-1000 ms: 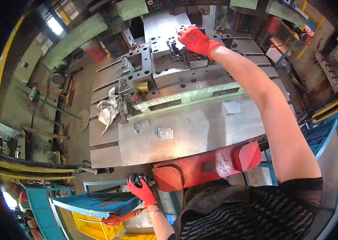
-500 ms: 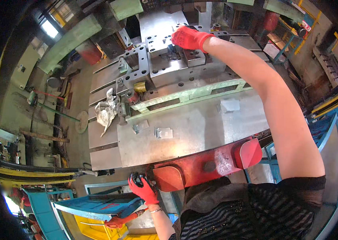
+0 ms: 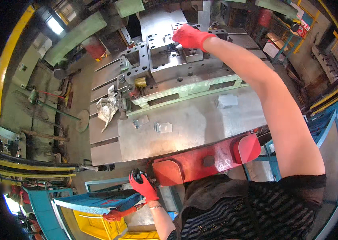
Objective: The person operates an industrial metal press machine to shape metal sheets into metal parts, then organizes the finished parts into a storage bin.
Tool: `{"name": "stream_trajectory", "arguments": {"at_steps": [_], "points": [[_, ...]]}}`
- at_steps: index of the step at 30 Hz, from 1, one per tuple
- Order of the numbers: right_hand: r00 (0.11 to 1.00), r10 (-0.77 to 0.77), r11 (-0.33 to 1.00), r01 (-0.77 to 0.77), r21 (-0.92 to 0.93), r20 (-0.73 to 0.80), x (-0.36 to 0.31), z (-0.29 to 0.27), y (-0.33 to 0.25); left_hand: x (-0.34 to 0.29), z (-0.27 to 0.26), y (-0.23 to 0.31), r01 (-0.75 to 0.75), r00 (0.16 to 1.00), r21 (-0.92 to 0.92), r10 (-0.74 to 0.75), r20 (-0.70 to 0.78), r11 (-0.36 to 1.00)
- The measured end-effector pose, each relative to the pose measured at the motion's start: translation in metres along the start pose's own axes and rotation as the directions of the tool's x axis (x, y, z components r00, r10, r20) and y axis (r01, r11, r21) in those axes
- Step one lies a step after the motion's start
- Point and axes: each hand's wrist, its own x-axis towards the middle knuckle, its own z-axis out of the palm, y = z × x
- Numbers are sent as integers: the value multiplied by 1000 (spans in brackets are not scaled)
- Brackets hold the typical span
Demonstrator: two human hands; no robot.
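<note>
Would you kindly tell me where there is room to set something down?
The front plate looks bare between the small metal pieces and the red panel. It is crowded around the right hand, at the steel block, and beside the rag.

Free room above the steel plate (image 3: pixel 185 143); beyond it, the green-sided die base (image 3: pixel 196 92) as obstacle.

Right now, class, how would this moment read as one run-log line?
right hand: at steel block assembly, grip unclear | left hand: beside left end of red panel, contact unclear | white cloth: on slotted steel table
</note>
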Motion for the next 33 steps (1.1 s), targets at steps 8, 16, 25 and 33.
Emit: {"name": "stream_trajectory", "arguments": {"at_steps": [8, 16, 25, 33], "points": [[783, 579, 748, -401, 529, -225, -246, -41, -79, -54, 16, -96, 356, 933, 52, -352, -79, 933], [156, 918, -185, -645, 742, 364, -549, 63, -241, -100, 58, -119, 514, 847, -608, -247, 471, 605], [519, 610, -154, -663, 732, 599, -563, 146, -351, -92, 67, -138, 561, 805, -471, -314, 503, 681], [520, 562, -328, -573, 751, 643, -554, 119, -346, -85, 75, -151, 478, 844, -444, -258, 470, 758]]}}
